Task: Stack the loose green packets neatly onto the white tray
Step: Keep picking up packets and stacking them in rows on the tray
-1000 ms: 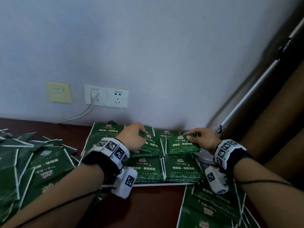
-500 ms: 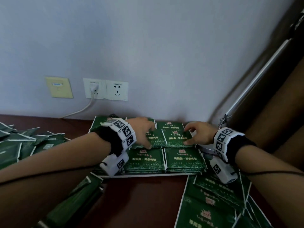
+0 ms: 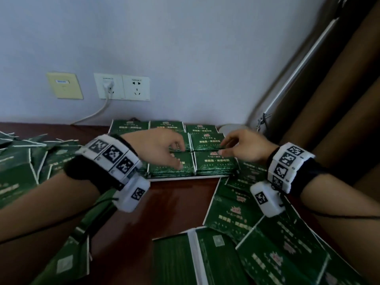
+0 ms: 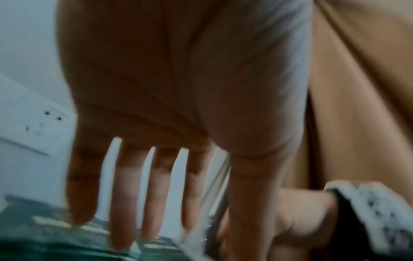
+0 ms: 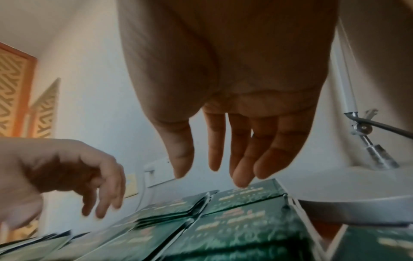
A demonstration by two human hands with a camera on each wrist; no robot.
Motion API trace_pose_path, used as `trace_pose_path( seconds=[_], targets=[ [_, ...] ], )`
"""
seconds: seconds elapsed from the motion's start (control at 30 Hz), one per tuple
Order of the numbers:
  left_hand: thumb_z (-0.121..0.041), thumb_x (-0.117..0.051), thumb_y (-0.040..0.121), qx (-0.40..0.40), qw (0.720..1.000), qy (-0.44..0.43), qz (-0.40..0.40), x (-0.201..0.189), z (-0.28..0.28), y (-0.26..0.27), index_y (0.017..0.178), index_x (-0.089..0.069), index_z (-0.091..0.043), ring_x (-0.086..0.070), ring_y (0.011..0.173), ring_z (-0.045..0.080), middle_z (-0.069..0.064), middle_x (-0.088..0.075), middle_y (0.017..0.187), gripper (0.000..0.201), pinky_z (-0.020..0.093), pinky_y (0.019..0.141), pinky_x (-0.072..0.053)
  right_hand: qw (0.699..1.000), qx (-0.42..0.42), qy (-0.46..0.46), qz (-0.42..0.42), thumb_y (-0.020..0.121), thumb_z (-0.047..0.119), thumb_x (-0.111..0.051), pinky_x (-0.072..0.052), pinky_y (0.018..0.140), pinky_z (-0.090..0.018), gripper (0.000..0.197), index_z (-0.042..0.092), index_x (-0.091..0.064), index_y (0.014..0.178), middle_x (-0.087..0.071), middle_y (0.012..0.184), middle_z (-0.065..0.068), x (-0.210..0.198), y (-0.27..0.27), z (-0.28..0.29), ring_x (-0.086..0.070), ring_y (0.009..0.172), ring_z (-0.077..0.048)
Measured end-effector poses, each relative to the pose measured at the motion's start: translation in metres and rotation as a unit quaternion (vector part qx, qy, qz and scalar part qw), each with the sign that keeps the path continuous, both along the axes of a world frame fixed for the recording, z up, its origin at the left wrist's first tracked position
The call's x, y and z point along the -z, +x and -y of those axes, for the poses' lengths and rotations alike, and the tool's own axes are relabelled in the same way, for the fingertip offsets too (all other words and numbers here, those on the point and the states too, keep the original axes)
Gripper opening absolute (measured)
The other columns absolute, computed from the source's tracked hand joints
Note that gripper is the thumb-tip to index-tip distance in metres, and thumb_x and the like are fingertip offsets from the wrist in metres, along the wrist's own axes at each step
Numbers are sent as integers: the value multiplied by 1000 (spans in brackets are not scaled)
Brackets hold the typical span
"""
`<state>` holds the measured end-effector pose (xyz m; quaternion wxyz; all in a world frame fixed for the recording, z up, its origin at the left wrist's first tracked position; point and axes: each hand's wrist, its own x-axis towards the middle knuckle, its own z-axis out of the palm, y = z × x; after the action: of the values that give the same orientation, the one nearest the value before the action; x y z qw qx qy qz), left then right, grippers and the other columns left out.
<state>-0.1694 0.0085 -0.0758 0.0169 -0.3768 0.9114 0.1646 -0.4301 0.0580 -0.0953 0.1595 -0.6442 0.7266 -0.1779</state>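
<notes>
Dark wooden tabletop (image 3: 176, 200) against a pale wall carries the white tray (image 3: 185, 177) at its back edge, stacked with green packets (image 3: 213, 163). Left hand (image 3: 158, 147) and right hand (image 3: 244, 147) hover above them, fingers loosely spread, holding nothing. Loose packets (image 3: 236, 212) lie along the front edge.

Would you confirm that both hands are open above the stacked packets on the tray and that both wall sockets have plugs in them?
Not quite: in the head view only the left socket has a plug; the right socket has none. Both the left hand and right hand are open above the stacked packets on the tray.
</notes>
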Motion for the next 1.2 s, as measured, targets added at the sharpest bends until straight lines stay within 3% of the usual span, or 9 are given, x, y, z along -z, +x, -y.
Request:
trace_pose_path(
  seconds=[0.13,0.33,0.5,0.63,0.77,0.83,0.93,1.07,1.2],
  targets=[
    [-57,-77,75,75,987,132,56,11,-77,-4,119,-58,-34,-63,96,4,-16,-65,108,53,26,85,-52,995,-3,96,-36,77,47,-80,-53,83,-26,30,27,-71,97,-68,95,11,-4,7,-71,-65,89,-7],
    [-44,-86,70,130,973,104,159,28,-123,-26,111,-50,-27,-58,95,13,-9,-59,105,57,27,72,-47,976,56,186,-98,74,55,-79,-53,88,-31,52,26,-66,114,-64,108,8,-4,16,-172,-61,97,-10],
    [-39,-86,70,132,960,45,242,43,-136,-22,149,-15,-23,-51,116,23,7,-47,139,107,30,76,-42,959,137,215,-122,73,61,-76,-45,90,-28,80,27,-45,138,-47,134,1,18,20,-243,-48,116,-15],
    [-39,-84,74,124,962,69,233,46,-132,-14,152,-4,-28,-51,105,19,3,-49,140,113,29,72,-44,954,185,204,-115,72,62,-75,-47,98,-35,83,28,-41,139,-41,137,-2,47,31,-259,-49,119,-19],
    [-48,-83,72,128,962,95,223,50,-121,-6,143,-32,-20,-53,94,14,-8,-52,103,91,29,70,-45,960,219,152,-91,75,52,-79,-49,97,-35,77,28,-40,138,-38,136,-3,58,44,-258,-53,117,-21],
    [-47,-82,75,132,962,101,216,52,-117,-2,136,-45,-21,-54,98,15,-7,-54,109,75,27,71,-45,957,237,148,-74,73,48,-82,-50,95,-33,81,27,-38,138,-35,134,-4,58,46,-257,-54,113,-20],
    [-45,-82,74,132,970,104,174,56,-111,1,131,-55,-22,-56,112,18,-4,-57,125,67,33,94,-49,947,272,165,-50,68,49,-85,-49,93,-33,95,24,-31,142,-33,137,-8,55,44,-257,-53,116,-24],
    [-28,-83,76,128,975,160,89,63,-100,1,106,-69,-28,-67,104,17,-10,-72,110,33,43,98,-52,938,301,173,-8,61,40,-92,-49,96,-37,107,21,-26,143,-45,139,-10,51,39,-257,-51,122,-26],
    [-19,-79,78,139,964,224,26,57,-91,9,113,-63,-33,-64,114,15,-15,-69,118,41,47,106,-45,938,307,149,59,64,21,-92,-48,89,-33,96,22,-31,137,-53,126,-3,54,38,-260,-54,114,-21]
  ],
)
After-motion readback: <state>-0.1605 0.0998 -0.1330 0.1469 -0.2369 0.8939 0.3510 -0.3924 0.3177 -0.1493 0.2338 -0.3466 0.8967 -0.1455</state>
